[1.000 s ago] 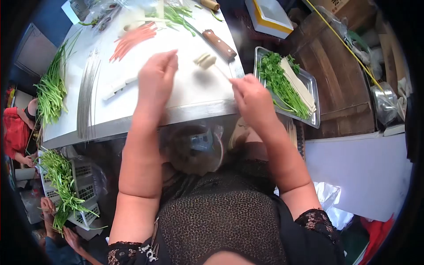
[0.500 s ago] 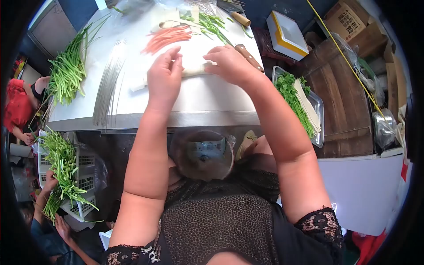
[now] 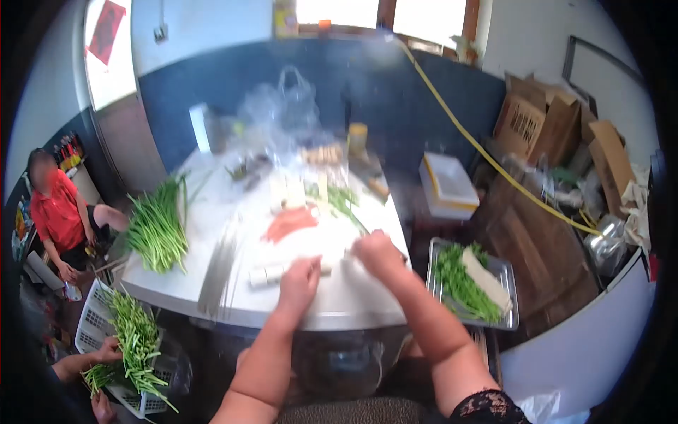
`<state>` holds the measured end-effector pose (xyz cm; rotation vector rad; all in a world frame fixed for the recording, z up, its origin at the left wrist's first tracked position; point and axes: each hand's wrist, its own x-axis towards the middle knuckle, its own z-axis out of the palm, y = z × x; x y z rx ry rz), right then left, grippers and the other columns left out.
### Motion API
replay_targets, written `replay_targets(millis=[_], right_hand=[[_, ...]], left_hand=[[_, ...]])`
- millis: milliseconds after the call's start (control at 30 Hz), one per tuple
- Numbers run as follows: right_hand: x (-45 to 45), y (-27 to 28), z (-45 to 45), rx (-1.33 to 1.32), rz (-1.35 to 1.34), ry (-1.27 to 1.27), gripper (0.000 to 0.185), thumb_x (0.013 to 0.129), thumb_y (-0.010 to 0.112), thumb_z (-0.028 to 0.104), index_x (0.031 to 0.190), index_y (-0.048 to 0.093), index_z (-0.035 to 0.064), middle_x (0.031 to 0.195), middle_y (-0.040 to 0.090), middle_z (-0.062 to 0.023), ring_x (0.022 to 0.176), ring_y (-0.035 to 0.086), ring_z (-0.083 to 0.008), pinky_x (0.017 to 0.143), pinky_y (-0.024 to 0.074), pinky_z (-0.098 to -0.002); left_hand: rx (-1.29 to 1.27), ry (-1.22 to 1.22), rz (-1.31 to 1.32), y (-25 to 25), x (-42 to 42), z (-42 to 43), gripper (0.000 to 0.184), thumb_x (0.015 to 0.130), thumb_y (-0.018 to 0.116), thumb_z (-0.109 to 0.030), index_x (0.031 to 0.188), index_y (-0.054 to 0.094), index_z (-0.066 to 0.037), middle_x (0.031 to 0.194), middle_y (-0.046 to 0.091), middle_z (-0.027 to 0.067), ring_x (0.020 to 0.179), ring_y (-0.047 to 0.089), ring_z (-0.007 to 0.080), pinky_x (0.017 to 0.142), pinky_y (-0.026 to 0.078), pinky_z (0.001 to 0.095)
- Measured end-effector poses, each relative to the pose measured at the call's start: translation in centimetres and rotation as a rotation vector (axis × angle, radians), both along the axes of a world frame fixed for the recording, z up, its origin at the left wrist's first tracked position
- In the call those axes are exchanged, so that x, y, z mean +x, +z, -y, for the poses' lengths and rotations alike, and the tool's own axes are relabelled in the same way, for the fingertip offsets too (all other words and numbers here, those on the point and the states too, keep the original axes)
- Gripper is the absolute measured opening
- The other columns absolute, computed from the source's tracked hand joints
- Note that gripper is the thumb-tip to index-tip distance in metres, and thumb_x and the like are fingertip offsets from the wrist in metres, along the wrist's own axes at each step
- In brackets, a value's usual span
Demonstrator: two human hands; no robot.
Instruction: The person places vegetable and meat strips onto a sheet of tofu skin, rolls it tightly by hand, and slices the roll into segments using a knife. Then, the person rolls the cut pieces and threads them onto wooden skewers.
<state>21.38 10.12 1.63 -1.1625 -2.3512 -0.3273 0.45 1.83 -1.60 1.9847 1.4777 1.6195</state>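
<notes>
A pale, white roll [image 3: 267, 275], which looks like a rolled sheet, lies across the near part of the white table [image 3: 353, 304]. My left hand [image 3: 300, 284] is over its right part, fingers curled down on it. To the right, my right hand [image 3: 379, 253] is closed at the table's right side, where motion blur hides what its fingers hold. Beyond the hands are orange-red strips [image 3: 289, 224], green stems [image 3: 344, 200] and pale flat sheets [image 3: 288, 192]. Left of the roll lies a bundle of thin grey skewers [image 3: 220, 272].
Green stalks [image 3: 161, 230] cover the table's left edge. A metal tray [image 3: 514, 311] with leafy greens [image 3: 452, 272] and pale sheets stands right. Lower left, another person's hands [image 3: 108, 350] handle stalks above a white basket [image 3: 88, 325]. A person in red [image 3: 55, 208] sits behind.
The view has tilted up, showing the wall and windows. My left hand has come down onto the roll. My right hand has moved right from the roll's end towards the knife's place and closed.
</notes>
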Motion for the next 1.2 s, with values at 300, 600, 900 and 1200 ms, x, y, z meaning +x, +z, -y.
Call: replay_targets(millis=[300, 600, 900, 1200], right_hand=[[1.8, -2.8, 7.0, 0.085, -0.066, 0.173, 0.004, 0.074, 0.068, 0.015, 0.074, 0.069, 0.011, 0.078, 0.065, -0.0053, 0.079, 0.062, -0.0261, 0.072, 0.05, -0.0402], [2.1, -3.4, 6.6, -0.052, -0.038, 0.172, 0.014, 0.08, 0.064, 0.017, 0.088, 0.071, 0.0087, 0.087, 0.068, -0.0058, 0.087, 0.062, -0.0259, 0.081, 0.0496, -0.0394], [1.9, -3.6, 8.4, -0.056, -0.272, 0.267, 0.028, 0.081, 0.065, 0.014, 0.109, 0.069, 0.0095, 0.086, 0.07, -0.0066, 0.083, 0.063, -0.027, 0.076, 0.0483, -0.0415], [3.2, -2.3, 9.3, -0.228, -0.364, 0.355, 0.039, 0.075, 0.074, 0.006, 0.114, 0.07, 0.0073, 0.088, 0.07, -0.0105, 0.083, 0.063, -0.0329, 0.077, 0.0504, -0.0444]], left_hand=[[-0.182, -0.234, -0.178, 0.1, 3.5, 2.1, 0.022, 0.097, 0.06, -0.016, 0.112, 0.069, -0.003, 0.099, 0.067, 0.018, 0.094, 0.064, 0.037, 0.084, 0.051, 0.0437], [-0.403, -0.254, -0.522, 0.8, 3.9, 0.6, 0.023, 0.095, 0.062, -0.028, 0.107, 0.071, -0.01, 0.098, 0.065, 0.0157, 0.095, 0.062, 0.0365, 0.085, 0.051, 0.0454], [-0.34, -0.26, -0.492, -0.2, 3.5, 2.2, 0.021, 0.089, 0.071, -0.025, 0.103, 0.07, -0.009, 0.097, 0.064, 0.0143, 0.092, 0.064, 0.0337, 0.082, 0.052, 0.0419], [-0.404, -0.281, -0.436, 1.3, 4.0, 3.5, 0.021, 0.091, 0.069, -0.027, 0.104, 0.07, -0.011, 0.091, 0.065, 0.0155, 0.086, 0.063, 0.0359, 0.077, 0.051, 0.0448]])
